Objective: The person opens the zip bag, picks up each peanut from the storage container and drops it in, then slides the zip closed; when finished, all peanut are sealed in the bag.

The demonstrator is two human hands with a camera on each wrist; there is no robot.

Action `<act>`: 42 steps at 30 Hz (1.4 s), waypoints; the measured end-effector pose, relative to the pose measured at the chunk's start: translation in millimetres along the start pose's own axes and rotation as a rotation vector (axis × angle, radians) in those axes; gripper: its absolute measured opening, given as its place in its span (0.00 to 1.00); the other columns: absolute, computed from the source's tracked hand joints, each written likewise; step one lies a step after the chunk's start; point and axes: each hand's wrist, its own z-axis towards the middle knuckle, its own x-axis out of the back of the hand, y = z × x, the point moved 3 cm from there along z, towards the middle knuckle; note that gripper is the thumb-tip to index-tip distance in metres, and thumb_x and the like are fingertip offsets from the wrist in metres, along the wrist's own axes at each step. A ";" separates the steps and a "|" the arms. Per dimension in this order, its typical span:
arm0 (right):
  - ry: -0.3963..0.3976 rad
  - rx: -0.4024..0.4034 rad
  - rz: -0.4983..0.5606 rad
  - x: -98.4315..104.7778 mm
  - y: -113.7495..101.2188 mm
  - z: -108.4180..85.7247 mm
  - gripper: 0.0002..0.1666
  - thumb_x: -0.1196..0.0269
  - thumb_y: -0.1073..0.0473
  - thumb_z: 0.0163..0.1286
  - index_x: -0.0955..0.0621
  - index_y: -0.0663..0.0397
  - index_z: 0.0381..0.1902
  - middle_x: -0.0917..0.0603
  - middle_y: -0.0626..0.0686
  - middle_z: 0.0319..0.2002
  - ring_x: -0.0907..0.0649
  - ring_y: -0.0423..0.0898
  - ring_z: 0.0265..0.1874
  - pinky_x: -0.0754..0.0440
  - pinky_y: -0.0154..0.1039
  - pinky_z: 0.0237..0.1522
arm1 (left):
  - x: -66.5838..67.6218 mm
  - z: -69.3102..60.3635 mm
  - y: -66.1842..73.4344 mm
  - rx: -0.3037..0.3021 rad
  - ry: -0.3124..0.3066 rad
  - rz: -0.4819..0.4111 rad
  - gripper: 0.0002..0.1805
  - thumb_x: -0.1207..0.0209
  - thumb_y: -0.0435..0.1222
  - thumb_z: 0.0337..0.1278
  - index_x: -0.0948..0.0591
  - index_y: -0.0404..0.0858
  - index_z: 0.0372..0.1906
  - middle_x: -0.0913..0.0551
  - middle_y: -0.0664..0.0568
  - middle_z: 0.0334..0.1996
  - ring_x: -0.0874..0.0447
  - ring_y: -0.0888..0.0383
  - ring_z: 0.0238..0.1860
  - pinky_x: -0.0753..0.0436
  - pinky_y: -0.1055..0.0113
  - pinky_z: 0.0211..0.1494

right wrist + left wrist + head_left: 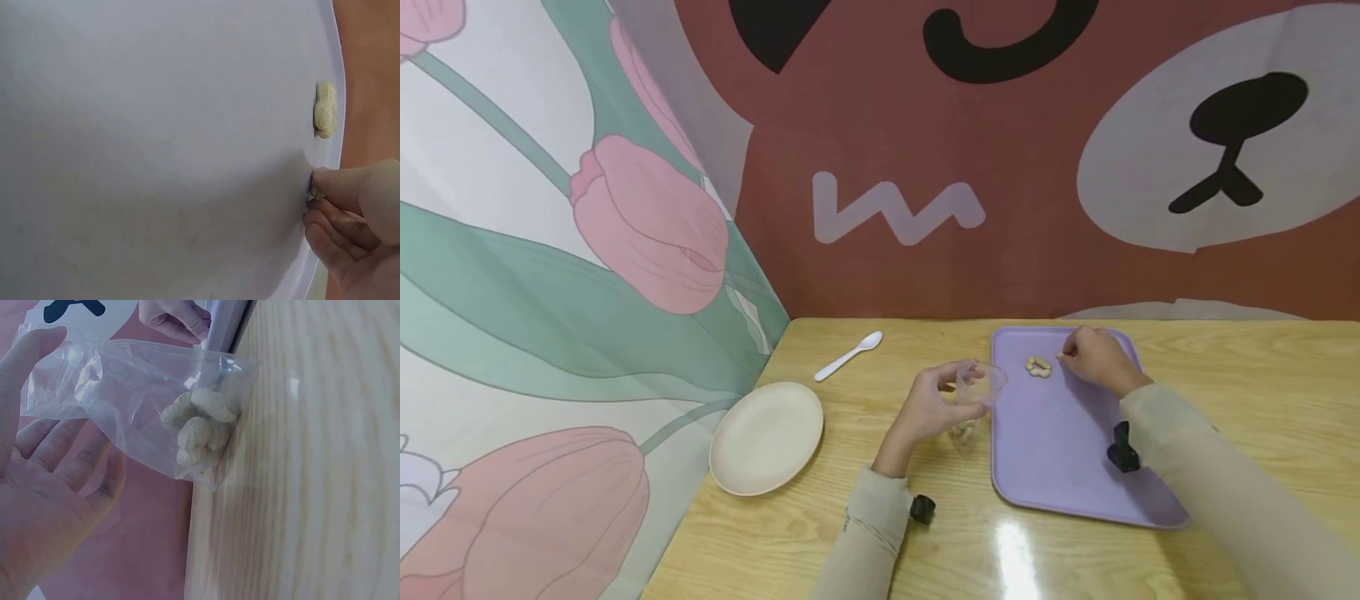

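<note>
Beige sleeves [1225,483], nearest the camera, extend over the wooden desk [857,417]. The left hand [928,406] has its fingers curled round the mouth of a clear bag [125,381]; bagged peanuts [200,428] sit in its bottom, left of the purple tray [1052,450]. The right hand [1097,358] pinches a single peanut [317,194] at the tray's far part, near clustered peanuts [1038,367]. Further left lie a white spoon [848,357] and a cream plate [767,442].

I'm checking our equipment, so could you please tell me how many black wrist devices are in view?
2: one black device by the left sleeve, a second black device by the right sleeve.
</note>
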 end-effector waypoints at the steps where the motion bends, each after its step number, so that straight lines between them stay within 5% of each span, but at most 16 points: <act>1: -0.001 0.001 0.001 0.2 -0.5 0.4 0.10 0.33 0.66 0.63 0.15 0.73 0.33 0.14 0.63 0.32 0.16 0.59 0.34 0.19 0.55 0.39 | 0.5 0.2 -0.1 0.002 0.000 -0.002 0.33 0.27 0.37 0.48 0.21 0.38 0.63 0.14 0.50 0.52 0.19 0.60 0.53 0.23 0.65 0.52; 13: 0.013 0.024 -0.003 -0.6 -0.6 -0.4 0.08 0.34 0.68 0.64 0.16 0.73 0.33 0.15 0.62 0.31 0.17 0.56 0.32 0.19 0.55 0.36 | -1.3 -0.3 3.5 0.025 0.003 -0.015 0.32 0.27 0.35 0.48 0.21 0.37 0.63 0.15 0.46 0.52 0.19 0.55 0.54 0.23 0.58 0.54; 16: 0.029 0.051 0.004 6.7 -8.9 0.1 0.08 0.34 0.68 0.64 0.16 0.73 0.35 0.15 0.64 0.33 0.17 0.57 0.33 0.19 0.54 0.37 | -1.1 0.3 1.4 0.020 0.005 -0.002 0.32 0.26 0.37 0.48 0.21 0.39 0.63 0.14 0.51 0.51 0.19 0.58 0.53 0.24 0.63 0.53; 28: 0.156 0.336 0.049 60.1 -118.1 -29.3 0.07 0.31 0.67 0.63 0.14 0.68 0.37 0.17 0.54 0.29 0.17 0.48 0.28 0.17 0.45 0.31 | -1.0 0.3 3.9 0.003 0.004 0.016 0.32 0.27 0.37 0.48 0.20 0.40 0.62 0.14 0.56 0.50 0.19 0.60 0.52 0.22 0.65 0.52; 34: 0.129 0.459 0.072 55.1 -154.8 -43.9 0.06 0.30 0.69 0.61 0.13 0.64 0.37 0.17 0.49 0.29 0.18 0.43 0.28 0.17 0.42 0.31 | -0.2 1.0 2.0 0.006 -0.010 0.033 0.32 0.27 0.40 0.50 0.21 0.39 0.63 0.15 0.56 0.51 0.20 0.64 0.53 0.23 0.64 0.52; 42: 0.078 0.508 0.100 38.4 -170.8 -51.3 0.04 0.29 0.67 0.61 0.12 0.59 0.35 0.19 0.45 0.28 0.21 0.38 0.27 0.19 0.38 0.29 | -0.1 0.7 2.6 0.013 -0.009 0.028 0.30 0.26 0.40 0.49 0.19 0.42 0.61 0.17 0.59 0.56 0.21 0.63 0.54 0.22 0.64 0.52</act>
